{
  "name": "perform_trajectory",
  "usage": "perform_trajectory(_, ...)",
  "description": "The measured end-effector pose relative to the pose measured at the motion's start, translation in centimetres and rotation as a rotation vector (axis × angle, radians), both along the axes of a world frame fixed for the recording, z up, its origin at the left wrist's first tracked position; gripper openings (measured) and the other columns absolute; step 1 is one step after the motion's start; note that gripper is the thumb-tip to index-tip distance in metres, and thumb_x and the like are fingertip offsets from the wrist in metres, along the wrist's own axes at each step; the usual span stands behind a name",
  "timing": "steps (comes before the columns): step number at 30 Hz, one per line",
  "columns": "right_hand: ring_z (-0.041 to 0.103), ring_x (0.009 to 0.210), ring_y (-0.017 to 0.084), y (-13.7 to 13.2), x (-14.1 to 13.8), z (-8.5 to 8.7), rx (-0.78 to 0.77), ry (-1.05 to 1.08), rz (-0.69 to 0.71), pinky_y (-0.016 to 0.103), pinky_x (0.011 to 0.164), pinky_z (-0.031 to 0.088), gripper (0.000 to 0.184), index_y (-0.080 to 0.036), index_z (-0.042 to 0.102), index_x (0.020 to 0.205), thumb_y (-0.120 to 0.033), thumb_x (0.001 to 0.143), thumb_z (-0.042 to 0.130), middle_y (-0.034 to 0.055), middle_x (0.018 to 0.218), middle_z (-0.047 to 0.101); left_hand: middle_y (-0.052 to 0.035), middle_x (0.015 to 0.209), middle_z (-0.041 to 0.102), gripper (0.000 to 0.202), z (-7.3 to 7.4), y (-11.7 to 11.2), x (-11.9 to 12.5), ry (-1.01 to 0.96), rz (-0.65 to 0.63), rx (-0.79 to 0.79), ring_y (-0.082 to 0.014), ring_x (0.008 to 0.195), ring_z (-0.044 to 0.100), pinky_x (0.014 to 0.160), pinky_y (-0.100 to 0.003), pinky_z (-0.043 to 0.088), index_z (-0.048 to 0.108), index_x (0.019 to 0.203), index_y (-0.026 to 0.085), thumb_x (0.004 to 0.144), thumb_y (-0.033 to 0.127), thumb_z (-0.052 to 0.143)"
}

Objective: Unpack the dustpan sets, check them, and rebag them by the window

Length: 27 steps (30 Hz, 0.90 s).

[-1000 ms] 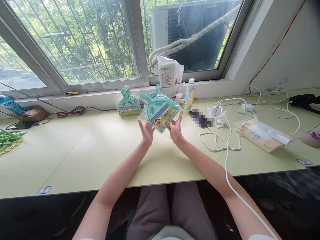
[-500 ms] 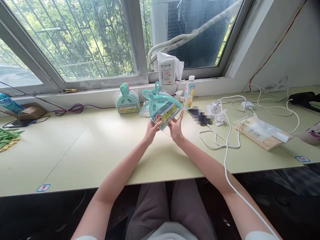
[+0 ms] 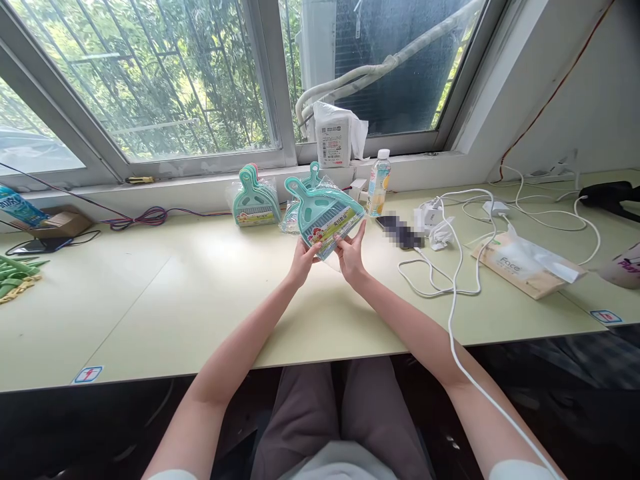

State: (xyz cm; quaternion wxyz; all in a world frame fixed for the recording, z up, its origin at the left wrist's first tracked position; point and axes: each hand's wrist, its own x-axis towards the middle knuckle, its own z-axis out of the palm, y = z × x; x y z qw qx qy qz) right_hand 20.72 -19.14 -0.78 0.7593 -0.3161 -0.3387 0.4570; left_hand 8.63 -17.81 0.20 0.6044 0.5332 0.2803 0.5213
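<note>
Between my two hands a teal dustpan and brush set [image 3: 327,212] in clear wrap is held tilted, its round handle up to the left. My left hand [image 3: 303,261] grips the lower left corner, thumb on the front. My right hand [image 3: 351,257] grips the lower right edge, thumb on the yellow label and a finger pointing up. Just behind it, partly hidden, stand more wrapped teal sets [image 3: 314,173]. Further left, several wrapped dustpan sets [image 3: 256,200] lean together near the sill, with a red handle edge showing at the back.
Right of the hands are a drink bottle [image 3: 379,183], a phone [image 3: 400,232], white cables [image 3: 453,293] and a tissue pack [image 3: 520,263]. A white package [image 3: 333,141] sits on the sill. Bundled wires [image 3: 153,217] and a cardboard box [image 3: 63,223] lie left on the table [image 3: 150,313].
</note>
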Motion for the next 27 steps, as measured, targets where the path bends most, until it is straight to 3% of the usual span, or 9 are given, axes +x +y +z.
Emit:
perform_trajectory(9,0.060,0.109,0.019,0.0,0.0,0.1,0.001,0.033,0.014,0.040,0.086,0.055,0.105,-0.040,-0.016,0.147,-0.031,0.081,0.066,0.0028,0.128,0.059,-0.0063,0.122,0.059,0.048,-0.2,0.2,0.0,0.003,0.010,-0.003,-0.0274,0.114,0.054,0.081,-0.041,0.054,0.047,0.113,0.025,0.072,0.034,0.070)
perform_trajectory(16,0.061,0.106,0.017,0.1,0.3,0.0,-0.038,-0.016,0.016,0.039,0.089,0.054,0.103,-0.036,-0.014,0.148,-0.028,0.081,0.064,0.0031,0.126,0.060,-0.0047,0.122,0.057,0.051,-0.1,0.4,-0.3,0.012,-0.006,-0.044,-0.0272,0.109,0.057,0.082,-0.050,0.057,0.044,0.116,0.029,0.071,0.030,0.069)
perform_trajectory(21,0.068,0.088,0.015,0.9,1.1,-0.3,-0.118,-0.050,0.050,0.040,0.086,0.057,0.100,-0.038,-0.012,0.148,-0.025,0.080,0.060,0.0014,0.122,0.063,-0.0065,0.124,0.057,0.056,-0.2,1.0,-0.8,0.047,-0.021,-0.120,-0.0281,0.101,0.064,0.078,-0.050,0.058,0.042,0.119,0.029,0.070,0.029,0.069)
perform_trajectory(24,0.070,0.072,0.015,1.7,2.4,-0.5,-0.257,-0.147,0.053,0.040,0.081,0.059,0.086,-0.031,-0.002,0.151,-0.024,0.085,0.053,0.0032,0.107,0.069,-0.0071,0.120,0.060,0.062,-0.5,1.9,-1.4,0.060,-0.051,-0.201,-0.0264,0.089,0.069,0.075,-0.046,0.059,0.039,0.124,0.030,0.069,0.027,0.068)
perform_trajectory(27,0.069,0.067,0.018,2.3,4.6,-0.8,-0.292,-0.418,-0.068,0.045,0.081,0.058,0.064,-0.023,0.025,0.148,-0.023,0.088,0.048,0.0059,0.092,0.071,-0.0065,0.116,0.063,0.064,-0.9,3.2,-2.5,0.026,-0.014,-0.290,-0.0221,0.078,0.070,0.065,-0.036,0.060,0.039,0.126,0.029,0.068,0.020,0.065)
